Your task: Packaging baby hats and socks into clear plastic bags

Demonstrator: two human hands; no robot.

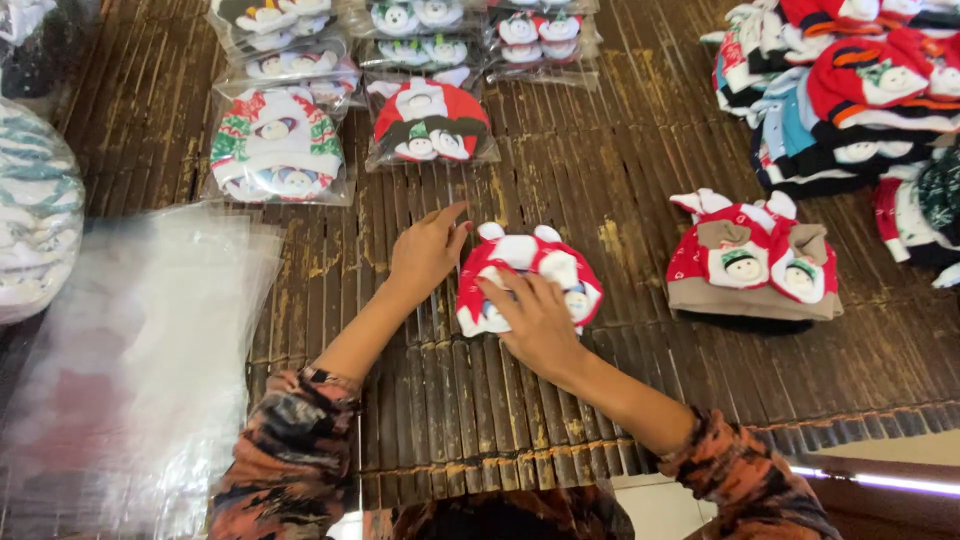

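A small red-and-white knitted hat with snowman figures [548, 262] lies on the dark slatted bamboo mat [600, 170]. My right hand [535, 320] lies flat on top of it, pressing it down. My left hand [427, 252] rests on the mat at the hat's left edge, fingers spread and touching its side. Neither hand grips anything. Both arms wear sleeves patterned in orange and black.
A stack of clear plastic bags [130, 350] lies at the left. Bagged hats [280, 150] [430, 125] sit in rows at the back. Another red hat pair [755, 262] lies to the right, with a pile of loose hats [850, 90] behind.
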